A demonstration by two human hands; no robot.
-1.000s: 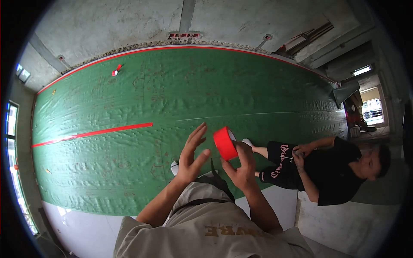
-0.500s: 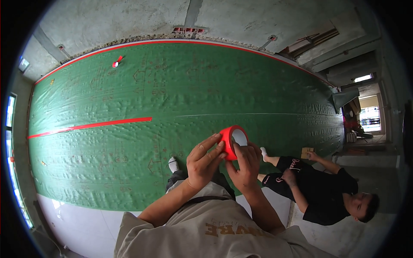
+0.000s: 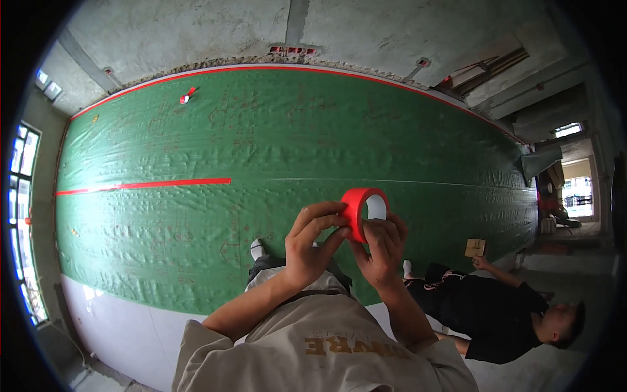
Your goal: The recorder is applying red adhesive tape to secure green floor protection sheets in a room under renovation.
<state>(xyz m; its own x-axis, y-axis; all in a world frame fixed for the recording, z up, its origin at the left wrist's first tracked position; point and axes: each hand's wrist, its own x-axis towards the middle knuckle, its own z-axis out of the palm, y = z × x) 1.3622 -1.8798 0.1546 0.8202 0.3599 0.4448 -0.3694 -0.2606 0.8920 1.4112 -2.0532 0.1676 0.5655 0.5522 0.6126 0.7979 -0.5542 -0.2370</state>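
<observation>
A wide roll of red tape [image 3: 354, 208] with a pale inner core is held up in front of my body. My left hand [image 3: 312, 243] pinches its outer face from the left with thumb and fingertips. On the other side, my right hand [image 3: 381, 247] grips the lower right rim, its fingers reaching into the ring. Whether a tape end is lifted cannot be made out. Beneath lies green protective sheeting [image 3: 294, 144] with printed marks. A red tape strip [image 3: 147, 185] runs along its seam from the left and stops near the middle.
Another red tape roll [image 3: 185, 99] lies on the sheeting at the far left. Red tape edges the sheeting along the bare concrete wall [image 3: 228, 32]. A person in black [image 3: 486, 313] is at my right, holding a small tan card-like piece [image 3: 475, 248]. Pale tiles [image 3: 124, 320] show at near left.
My hands and the tape roll have shifted slightly right, still gripping it. The person at right has moved lower and turned, arm still out with the tan piece. My view has tilted a little.
</observation>
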